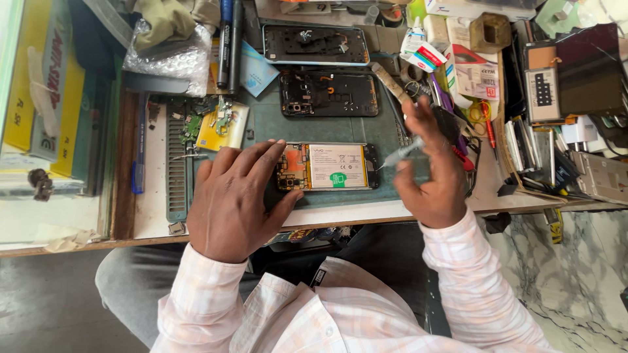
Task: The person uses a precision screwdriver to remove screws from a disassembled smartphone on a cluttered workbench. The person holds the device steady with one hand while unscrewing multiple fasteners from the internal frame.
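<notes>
Opened phone (327, 167) with white battery exposed, lying on green mat (386, 134) near the bench edge, left hand (230, 199) flat, fingers spread, steadying its end, right hand (432, 173) pinching a slim grey tool (400, 154), tip just beside the phone's other end

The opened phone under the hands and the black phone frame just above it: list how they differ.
The opened phone carries a white battery; the black phone frame shows none. The left hand rests on the opened phone; the black frame lies untouched. The right hand holds a slim tool near it. Both lie flat, lengthwise.
</notes>
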